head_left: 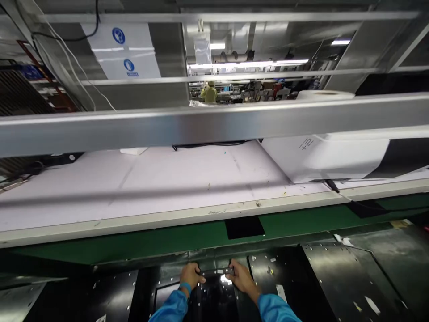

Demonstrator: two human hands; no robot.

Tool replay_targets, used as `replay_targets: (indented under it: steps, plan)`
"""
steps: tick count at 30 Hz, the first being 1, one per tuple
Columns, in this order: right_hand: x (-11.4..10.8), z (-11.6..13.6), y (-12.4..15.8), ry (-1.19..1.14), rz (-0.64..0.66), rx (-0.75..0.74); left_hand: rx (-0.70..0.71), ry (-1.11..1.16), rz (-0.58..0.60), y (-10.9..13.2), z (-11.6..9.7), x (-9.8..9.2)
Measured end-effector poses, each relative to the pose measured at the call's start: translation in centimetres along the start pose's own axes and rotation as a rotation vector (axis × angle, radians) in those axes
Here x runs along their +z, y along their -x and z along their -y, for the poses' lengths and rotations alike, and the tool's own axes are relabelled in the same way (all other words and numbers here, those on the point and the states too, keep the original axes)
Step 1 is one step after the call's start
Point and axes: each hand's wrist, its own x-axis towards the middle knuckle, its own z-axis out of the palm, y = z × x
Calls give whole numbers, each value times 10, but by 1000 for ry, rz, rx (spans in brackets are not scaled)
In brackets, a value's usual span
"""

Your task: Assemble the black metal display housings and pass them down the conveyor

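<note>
At the bottom of the head view, a black glossy panel (217, 295) with a darker frame and small light dots along its edge lies in front of me. My left hand (190, 275) is closed at its far left corner, thumb over the rim. On the far right corner, my right hand (243, 278) grips the same rim with thumb and fingers. A blue band (185, 287) circles my left wrist, and both arms wear blue sleeves (275, 308). The near end of the panel runs out of the picture.
Other dark panels (278, 277) lie to both sides on the black conveyor surface (385, 255). Beyond it runs a green side rail (134, 243), then a pale shelf (161, 179) with a white box (301, 161). A metal bar (201, 125) crosses above. Far off stands a person in yellow (209, 94).
</note>
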Motion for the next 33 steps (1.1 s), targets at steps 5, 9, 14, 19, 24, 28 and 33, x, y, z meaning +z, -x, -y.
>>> replay_targets:
  steps: [5,9,14,19,24,28,33]
  plan:
    - [-3,18,-2,29,-21,24,62,22,-83,13,-5,-12]
    - [-13,48,5,150,-46,53,63,92,-142,37,-1,-7]
    - [8,90,36,307,-145,151,-3,126,-359,112,61,20]
    - [87,131,88,250,192,-10,-447,65,-368,187,137,40]
    - [152,162,134,322,350,-73,-511,175,-335,204,147,30]
    - [168,173,152,389,372,-108,-632,298,-318,193,146,4]
    - [162,178,155,438,358,-88,-588,345,-279,202,163,-11]
